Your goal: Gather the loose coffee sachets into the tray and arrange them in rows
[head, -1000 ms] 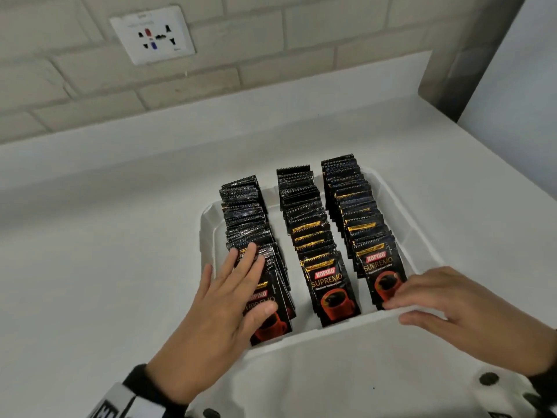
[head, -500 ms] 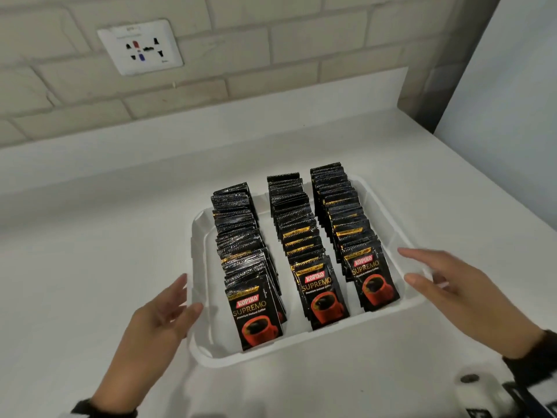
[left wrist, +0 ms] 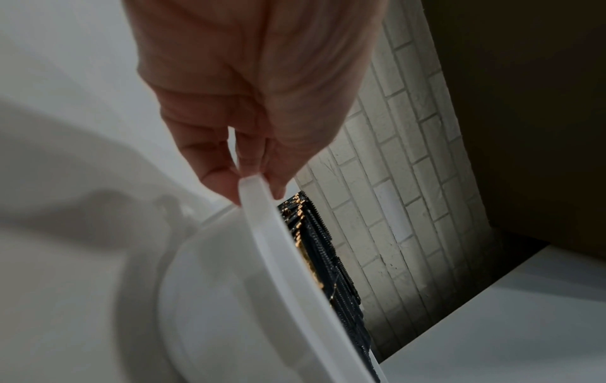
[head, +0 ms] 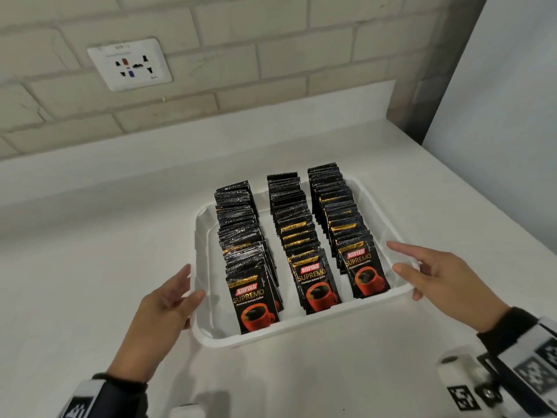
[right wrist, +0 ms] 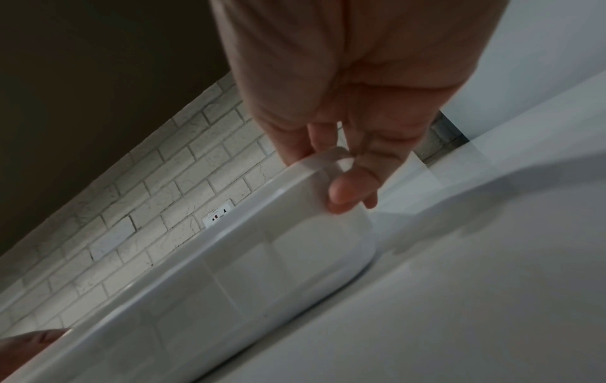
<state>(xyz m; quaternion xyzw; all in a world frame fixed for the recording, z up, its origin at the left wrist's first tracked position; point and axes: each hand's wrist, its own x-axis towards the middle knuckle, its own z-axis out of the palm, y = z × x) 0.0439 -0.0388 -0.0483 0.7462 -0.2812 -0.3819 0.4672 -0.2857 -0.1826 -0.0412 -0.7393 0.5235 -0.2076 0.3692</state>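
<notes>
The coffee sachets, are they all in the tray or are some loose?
All in: the coffee sachets stand in three rows inside the white tray.

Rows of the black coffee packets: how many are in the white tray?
3. In the white plastic tray, one row of black coffee sachets stands on the left, one in the middle and one on the right. None looks hidden.

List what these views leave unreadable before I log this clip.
- Sachets, head view: count per row; they overlap.
- Left hand, left wrist view: rim covers fingertips, so grip unclear.
- Right hand, right wrist view: blurred; the tray's contents are hidden behind its wall.
</notes>
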